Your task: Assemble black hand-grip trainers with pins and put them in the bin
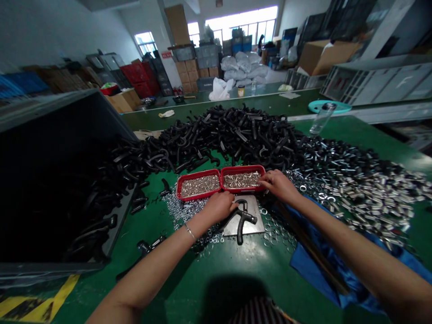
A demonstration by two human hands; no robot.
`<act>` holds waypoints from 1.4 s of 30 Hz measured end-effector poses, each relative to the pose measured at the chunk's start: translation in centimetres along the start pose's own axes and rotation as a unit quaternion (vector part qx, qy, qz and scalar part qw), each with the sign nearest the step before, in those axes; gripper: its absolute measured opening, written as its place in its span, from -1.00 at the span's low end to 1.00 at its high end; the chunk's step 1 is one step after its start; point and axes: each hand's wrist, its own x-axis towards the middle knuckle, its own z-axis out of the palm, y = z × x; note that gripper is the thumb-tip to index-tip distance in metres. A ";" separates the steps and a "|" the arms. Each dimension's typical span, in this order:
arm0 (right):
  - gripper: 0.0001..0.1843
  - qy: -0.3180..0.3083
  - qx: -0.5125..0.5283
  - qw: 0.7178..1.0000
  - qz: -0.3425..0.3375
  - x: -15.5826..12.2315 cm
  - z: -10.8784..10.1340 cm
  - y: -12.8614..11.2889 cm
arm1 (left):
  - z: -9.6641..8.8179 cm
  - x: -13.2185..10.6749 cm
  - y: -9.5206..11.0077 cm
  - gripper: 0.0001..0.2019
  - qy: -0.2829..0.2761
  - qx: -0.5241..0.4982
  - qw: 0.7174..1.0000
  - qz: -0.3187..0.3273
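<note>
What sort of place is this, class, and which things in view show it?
Probably a factory workshop: a green workbench heaped with black U-shaped parts, red trays of metal pins, and stacked grey plastic crates.

Green workbench [199, 274] heaped with black U-bolts [229, 135]

"What was the room like?"

"A big workshop, with pale walls [50, 31] and bright windows [241, 22] letting daylight in at the far end."

"What stood below them?"

"Stacked cardboard boxes [188, 74], grey crates [206, 51] and white sacks [243, 69]."

"And further left?"

"Red crates [135, 74] near the wall, under a smaller window [146, 42]."
</note>
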 end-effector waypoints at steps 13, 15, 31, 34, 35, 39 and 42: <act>-0.87 -0.074 -0.077 0.994 0.002 7.1 6.5 -0.2 | 1.8 11.0 -3.6 -0.75 -0.036 0.192 0.980 0.033; -0.87 -0.070 -0.070 0.995 0.006 6.9 6.7 0.1 | 2.1 10.8 -3.9 -0.75 -0.030 0.185 0.982 0.036; -0.84 -0.005 0.081 0.997 -0.010 6.5 6.3 0.5 | 1.6 3.2 -0.2 -0.80 0.166 -0.117 0.979 -0.018; -0.88 0.007 0.129 0.992 -0.018 6.6 6.3 0.4 | 3.6 -0.6 0.7 -0.90 0.128 -0.217 0.966 -0.049; -0.89 0.009 0.141 0.990 -0.019 6.6 6.2 0.3 | 4.3 -1.4 0.8 -0.92 0.122 -0.220 0.966 -0.054; -0.92 0.026 0.177 0.984 -0.009 6.4 5.1 -0.1 | 6.1 -2.2 0.4 -0.92 0.132 -0.216 0.963 -0.092; -0.83 0.044 0.201 0.979 0.003 5.0 3.0 -0.4 | 6.3 -2.0 0.2 -0.92 0.134 -0.230 0.959 -0.098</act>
